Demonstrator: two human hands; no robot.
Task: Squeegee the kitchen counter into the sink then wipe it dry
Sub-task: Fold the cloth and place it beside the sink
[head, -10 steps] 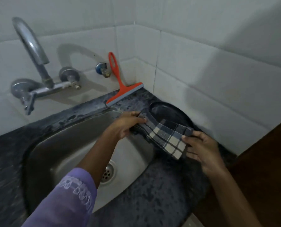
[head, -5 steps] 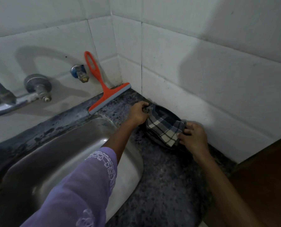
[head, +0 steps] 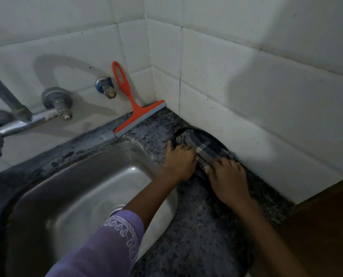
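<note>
A checked grey-and-white cloth (head: 203, 150) lies over a dark round plate (head: 210, 139) on the speckled granite counter (head: 206, 226), close to the right wall. My left hand (head: 179, 161) presses on the cloth's left side with fingers spread. My right hand (head: 229, 179) presses on its near right end. An orange squeegee (head: 134, 108) leans against the back tiles in the corner, its blade on the counter. The steel sink (head: 76, 194) lies to the left below my left arm.
A metal tap (head: 16, 116) juts from the back wall over the sink's left side. A small blue-capped valve (head: 105, 87) sticks out beside the squeegee handle. White tiled walls close the corner; a brown wooden surface (head: 326, 226) stands at right.
The cloth went from being held up between both hands above the sink edge to lying flat over the plate by the wall. Both hands moved toward the wall and now press on it.
</note>
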